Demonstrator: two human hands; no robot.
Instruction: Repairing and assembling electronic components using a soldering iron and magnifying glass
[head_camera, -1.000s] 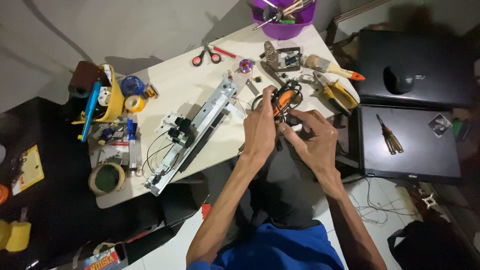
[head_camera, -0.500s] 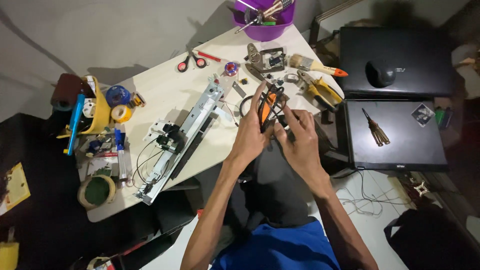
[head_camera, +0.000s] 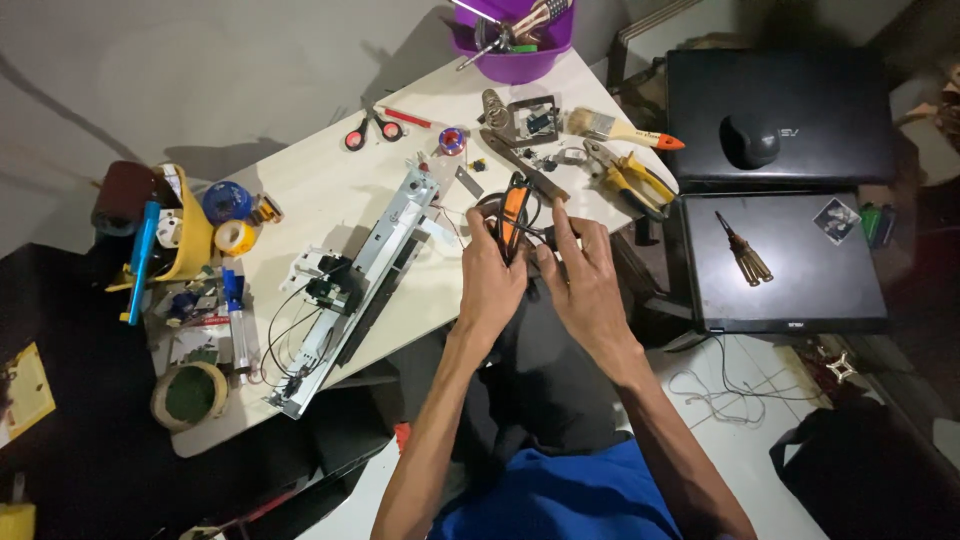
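Both hands meet over the near edge of the white tabletop (head_camera: 300, 190), closed around a small orange-and-black hand tool (head_camera: 512, 212) with thin dark wires looping about it. The left hand (head_camera: 492, 280) wraps its fingers over the tool's lower end; the right hand (head_camera: 585, 285) pinches the wires just beside it, index finger extended toward the tool. The tool looks light and rigid — probably best held by its orange grip, since the wires look limp and likely to snag or slip. A long grey metal rail assembly (head_camera: 360, 280) lies to the left, yellow-handled pliers (head_camera: 630, 180) to the right.
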